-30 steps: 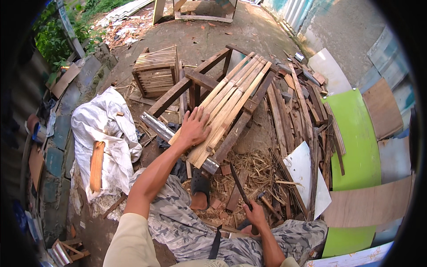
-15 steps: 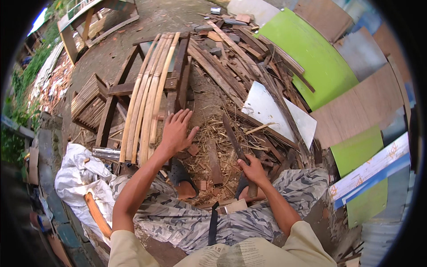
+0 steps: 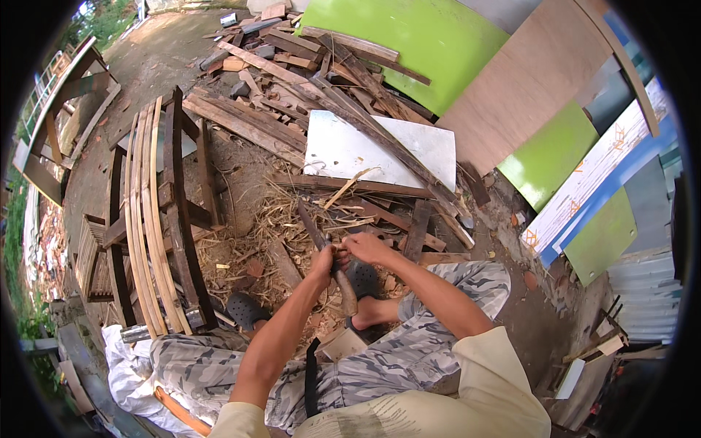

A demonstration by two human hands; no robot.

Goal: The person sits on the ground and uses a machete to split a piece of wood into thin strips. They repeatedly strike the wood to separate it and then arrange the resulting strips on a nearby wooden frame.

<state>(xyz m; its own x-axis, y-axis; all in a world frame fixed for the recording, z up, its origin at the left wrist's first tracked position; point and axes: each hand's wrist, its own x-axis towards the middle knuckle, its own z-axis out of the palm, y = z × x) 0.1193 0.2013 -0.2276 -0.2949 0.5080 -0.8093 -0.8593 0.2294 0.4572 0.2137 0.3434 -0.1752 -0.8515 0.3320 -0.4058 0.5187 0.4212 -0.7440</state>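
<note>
Wooden handle of the knife (image 3: 346,290), its blade toward the shavings: we close our left hand (image 3: 323,261) and right hand (image 3: 367,248) around it, above two black clogs (image 3: 247,309). One white board (image 3: 343,150) lies beyond; two green panels (image 3: 555,153) lean rightward.

Bright diffuse daylight, soft short shadows only — no hard sun patches on the ground. Mild glare off the white panel (image 3: 343,146) and the green board (image 3: 409,40), both close to washing out; centre sharp enough to read wood grain, chips and the camouflage trousers (image 3: 409,358). Heavy fisheye bend toward the rim — long pale slats (image 3: 142,212) bow at left, black vignette in the corners, edge detail soft and smeared.
</note>
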